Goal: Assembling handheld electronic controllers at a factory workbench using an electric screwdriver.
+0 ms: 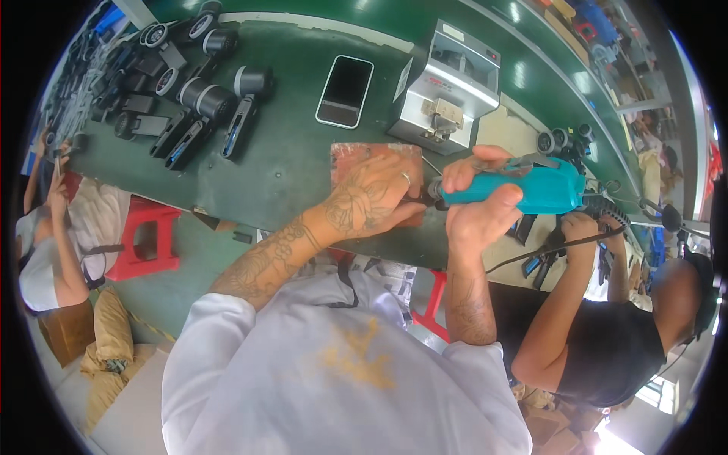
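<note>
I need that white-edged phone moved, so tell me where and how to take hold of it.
Probably best to pinch the phone across its long edges, coming from above and the left: it lies flat, longer than wide, with bare bench beside its left edge, while the grey machine stands to its right.

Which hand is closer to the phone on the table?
Left: the left hand is on the near side of the phone; the right hand, around the turquoise tool, is farther away, rightward.
</note>
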Demonstrator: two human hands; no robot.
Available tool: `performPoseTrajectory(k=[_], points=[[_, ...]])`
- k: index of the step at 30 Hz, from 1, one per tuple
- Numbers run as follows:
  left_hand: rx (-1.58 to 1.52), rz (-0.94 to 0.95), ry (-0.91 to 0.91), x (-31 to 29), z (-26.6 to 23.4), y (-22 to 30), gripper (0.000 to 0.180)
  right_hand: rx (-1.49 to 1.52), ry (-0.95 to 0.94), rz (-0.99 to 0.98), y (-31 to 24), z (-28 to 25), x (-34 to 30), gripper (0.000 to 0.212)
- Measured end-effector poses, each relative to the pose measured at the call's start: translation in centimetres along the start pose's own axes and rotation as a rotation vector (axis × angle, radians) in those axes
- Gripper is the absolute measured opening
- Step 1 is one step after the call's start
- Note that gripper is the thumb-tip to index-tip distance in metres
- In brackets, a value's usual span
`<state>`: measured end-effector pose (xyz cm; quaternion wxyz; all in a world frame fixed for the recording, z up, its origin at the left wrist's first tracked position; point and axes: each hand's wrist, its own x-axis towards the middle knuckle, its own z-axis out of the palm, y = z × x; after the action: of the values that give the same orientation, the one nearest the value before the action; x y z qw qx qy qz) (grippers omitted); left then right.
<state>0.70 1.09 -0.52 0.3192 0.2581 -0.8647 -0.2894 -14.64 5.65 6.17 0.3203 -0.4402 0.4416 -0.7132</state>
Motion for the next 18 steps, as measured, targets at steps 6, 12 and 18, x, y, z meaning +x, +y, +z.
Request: performPoseTrajectory(k=[6, 12, 18], points=[[-0.072, 0.118, 0.047, 0.1, 0.3, -0.7, 0.031, -0.018, -0.029, -0.032, 0.0, -0.1, -0.1, 0.085], [0.005, 0.062, -0.019, 0.2, -0.5, 0.4, 0.032, -0.023, -0.031, -0.026, -0.2, -0.1, -0.2, 0.086], [0.084, 0.049, 0.057, 0.0, 0.0, 0.6, 0.037, -0.042, -0.041, -0.028, -0.4, 0.1, -0.1, 0.086]])
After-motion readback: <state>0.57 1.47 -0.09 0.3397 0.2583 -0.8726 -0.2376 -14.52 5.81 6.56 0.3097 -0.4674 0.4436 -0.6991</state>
